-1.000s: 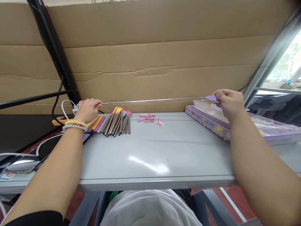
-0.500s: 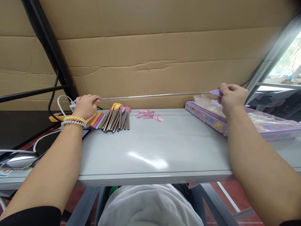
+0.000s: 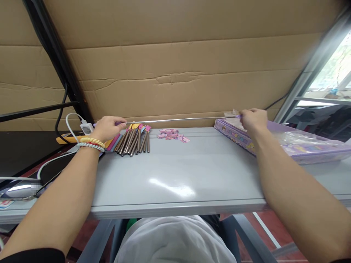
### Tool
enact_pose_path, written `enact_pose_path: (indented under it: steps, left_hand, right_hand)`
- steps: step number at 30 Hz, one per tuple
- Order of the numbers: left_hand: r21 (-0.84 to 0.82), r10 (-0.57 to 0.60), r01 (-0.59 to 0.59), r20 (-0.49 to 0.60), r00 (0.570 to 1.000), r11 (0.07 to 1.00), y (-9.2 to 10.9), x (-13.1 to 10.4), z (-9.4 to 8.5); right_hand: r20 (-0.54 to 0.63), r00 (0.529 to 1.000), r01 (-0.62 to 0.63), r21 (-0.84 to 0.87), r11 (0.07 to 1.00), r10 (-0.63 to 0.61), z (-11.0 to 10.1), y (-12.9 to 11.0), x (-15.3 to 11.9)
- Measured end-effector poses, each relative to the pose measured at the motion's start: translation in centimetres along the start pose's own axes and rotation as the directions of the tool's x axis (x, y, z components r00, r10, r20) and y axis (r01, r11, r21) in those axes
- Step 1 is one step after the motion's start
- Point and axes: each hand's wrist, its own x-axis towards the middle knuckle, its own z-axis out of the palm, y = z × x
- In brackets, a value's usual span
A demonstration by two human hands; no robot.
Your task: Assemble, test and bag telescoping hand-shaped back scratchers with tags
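Note:
A long thin metal rod, a telescopic back scratcher (image 3: 178,119), stretches level above the back of the table between my hands. My left hand (image 3: 108,128) is closed around its left end, where a bit of purple shows. My right hand (image 3: 254,119) grips the purple piece at the other end, mostly hidden by the fingers. Below and right of my left hand lies a row of more back scratchers (image 3: 133,141), with metal tubes, coloured handles and yellow and pink hand-shaped heads. Small pink labels (image 3: 171,134) lie scattered at the back middle of the table.
A purple printed box (image 3: 236,137) with clear plastic bags (image 3: 297,140) stands on the right under my right arm. White cables, a charger plug (image 3: 87,128) and a dark device lie at left. Cardboard (image 3: 175,65) walls the back; black metal bars (image 3: 52,54) stand left.
Both hands have come closer together and slightly lower, the right moving left and the left moving right. The rod's visible length between them has become shorter.

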Motion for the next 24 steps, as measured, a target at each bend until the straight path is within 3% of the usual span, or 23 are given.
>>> enact_pose_path:
  steps: [3,7,11,13,17,22,24]
  left_hand:
    - [0.081,0.095,-0.099,0.048,0.994,0.992,2.8,-0.4,0.2]
    - [0.128,0.19,-0.2,0.088,0.978,0.971,6.9,-1.5,0.6]
    - [0.071,0.315,-0.319,0.064,0.947,0.945,10.4,-2.8,1.1]
    - [0.028,0.394,-0.397,0.068,0.917,0.918,11.7,-3.4,1.5]
    - [-0.011,0.47,-0.471,0.053,0.881,0.882,13.1,-4.2,1.8]
    - [0.048,0.466,-0.469,0.062,0.883,0.882,13.2,-4.3,1.7]
    - [0.078,0.463,-0.467,0.066,0.884,0.881,13.2,-4.3,1.8]
  right_hand:
    - [0.1,0.995,0.002,0.032,0.999,-0.005,1.2,-2.0,-1.9]
    - [0.329,0.933,0.068,0.237,0.969,-0.146,2.8,-5.2,-5.3]
    - [0.456,0.819,0.147,0.418,0.896,-0.348,3.7,-7.9,-9.2]
    - [0.495,0.738,0.221,0.464,0.858,-0.458,4.0,-8.8,-11.0]
    - [0.499,0.636,0.298,0.545,0.784,-0.589,4.6,-9.1,-12.7]
    - [0.507,0.576,0.313,0.587,0.746,-0.641,4.8,-8.3,-12.3]
    - [0.519,0.574,0.308,0.58,0.754,-0.634,5.0,-8.1,-12.2]
